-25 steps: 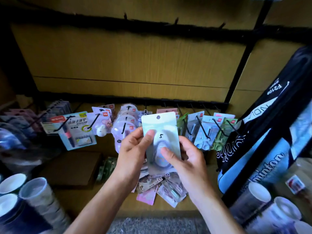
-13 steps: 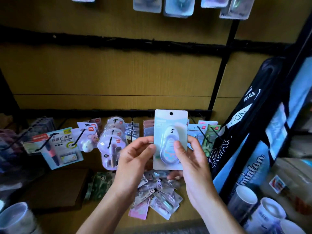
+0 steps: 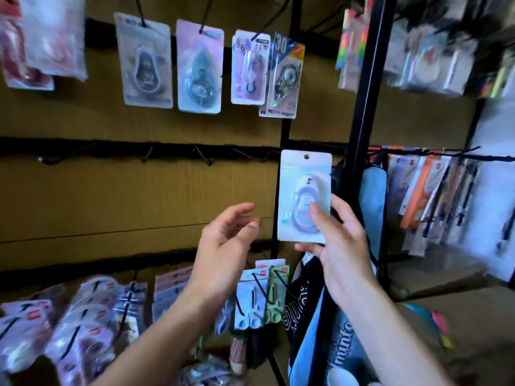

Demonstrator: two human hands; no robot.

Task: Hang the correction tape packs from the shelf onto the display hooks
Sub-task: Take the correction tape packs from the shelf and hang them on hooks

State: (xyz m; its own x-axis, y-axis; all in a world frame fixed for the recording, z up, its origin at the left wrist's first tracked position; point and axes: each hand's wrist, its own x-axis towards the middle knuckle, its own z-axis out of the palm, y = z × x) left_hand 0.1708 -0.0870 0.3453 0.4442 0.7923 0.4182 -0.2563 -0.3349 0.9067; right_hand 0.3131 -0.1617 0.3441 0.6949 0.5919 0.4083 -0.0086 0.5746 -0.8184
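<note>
Correction tape pack [image 3: 305, 196] now pinched by right hand [image 3: 341, 246] alone, raised from the shelf to the empty hooks [image 3: 204, 157]. Left hand [image 3: 223, 243] released, fingers loose, holding nothing. Ready for hanging.

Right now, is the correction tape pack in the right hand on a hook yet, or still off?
Off. The right hand grips the correction tape pack upright; its hang hole shows empty, no hook through it.

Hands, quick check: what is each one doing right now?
Left hand: open, fingers loosely curved, holding nothing.
Right hand: grip on the correction tape pack, thumb on its front.
</note>
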